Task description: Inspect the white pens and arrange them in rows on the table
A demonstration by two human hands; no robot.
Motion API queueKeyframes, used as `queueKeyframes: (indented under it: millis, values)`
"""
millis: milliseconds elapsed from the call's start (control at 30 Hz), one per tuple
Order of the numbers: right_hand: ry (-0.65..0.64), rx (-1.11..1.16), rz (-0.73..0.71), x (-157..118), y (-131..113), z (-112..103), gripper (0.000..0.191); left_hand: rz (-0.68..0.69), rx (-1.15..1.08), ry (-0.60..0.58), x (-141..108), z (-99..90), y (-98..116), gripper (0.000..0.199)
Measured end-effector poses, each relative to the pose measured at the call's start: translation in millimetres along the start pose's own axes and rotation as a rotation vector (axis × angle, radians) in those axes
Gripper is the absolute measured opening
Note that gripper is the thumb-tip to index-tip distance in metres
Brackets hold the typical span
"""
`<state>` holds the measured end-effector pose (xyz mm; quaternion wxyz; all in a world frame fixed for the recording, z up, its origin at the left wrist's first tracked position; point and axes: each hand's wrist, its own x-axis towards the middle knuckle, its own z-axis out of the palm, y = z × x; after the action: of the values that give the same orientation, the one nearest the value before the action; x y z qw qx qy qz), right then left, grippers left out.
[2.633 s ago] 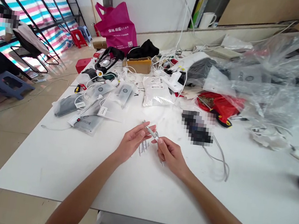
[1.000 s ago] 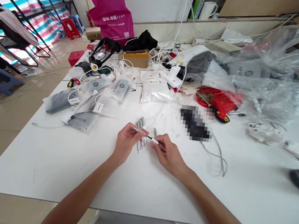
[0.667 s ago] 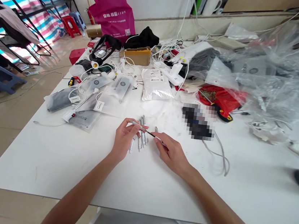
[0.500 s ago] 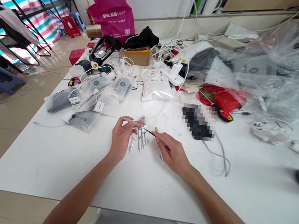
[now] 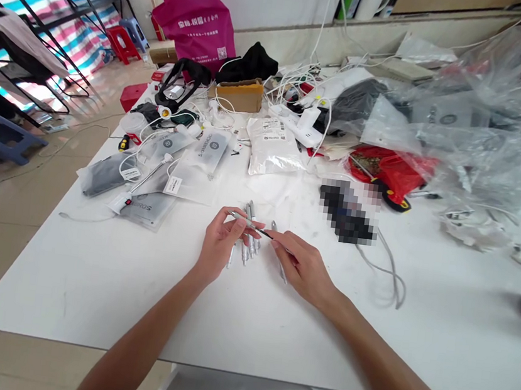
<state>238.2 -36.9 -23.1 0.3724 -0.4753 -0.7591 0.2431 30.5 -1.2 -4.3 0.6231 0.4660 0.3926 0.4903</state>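
My left hand point(image 5: 217, 243) is closed around a pale pen barrel point(image 5: 241, 217) held slanted above the table. A thin dark rod that looks like a pen refill point(image 5: 264, 232) lies in line with the barrel's right end, its tip at or inside that end; I cannot tell which. My right hand point(image 5: 304, 269) pinches the refill between thumb and fingers. Beneath my left fingers lie several silver-white pens point(image 5: 247, 254), partly hidden. A separate pale pen piece point(image 5: 283, 274) rests beside my right hand, partly covered by it.
Behind my hands are a white padded parcel point(image 5: 273, 149) and frosted packets point(image 5: 209, 151). On the right are a blurred dark object point(image 5: 346, 212) with a grey cable, a red bag point(image 5: 394, 170) and heaped clear plastic point(image 5: 495, 141). A white power strip point(image 5: 307, 128) sits among tangled wires.
My left hand has moved right with the pen barrel, toward my right hand. Less of the dark refill shows between the hands. My right hand has hardly moved.
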Motion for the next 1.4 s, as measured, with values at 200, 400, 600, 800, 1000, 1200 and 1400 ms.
queueKeyframes:
  millis: [200,400,600,800,1000,1200,1400]
  values:
    - [0.034,-0.046,0.07,-1,-1,0,0.033,0.048,-0.065,0.071,1,0.1,0,0.033]
    - [0.067,-0.043,0.123,-1,0,-2,0.029,0.081,-0.099,0.126,6,-6.7,1,0.032]
    - [0.048,-0.058,0.111,-1,-1,-2,0.027,0.065,-0.103,0.102,3,-3.5,0,0.033]
    - [0.024,0.008,0.162,-3,0,3,0.024,0.064,0.04,0.011,-3,4.0,-1,0.027]
    - [0.028,-0.022,0.08,-5,1,6,0.019,0.051,0.096,0.019,-5,3.5,-4,0.024]
    - [0.029,-0.034,0.025,-3,-3,3,0.023,0.024,0.119,-0.022,-9,5.5,-4,0.021]
    - [0.007,0.073,0.17,-6,-5,6,0.021,0.016,0.233,-0.046,-10,7.6,-5,0.019]
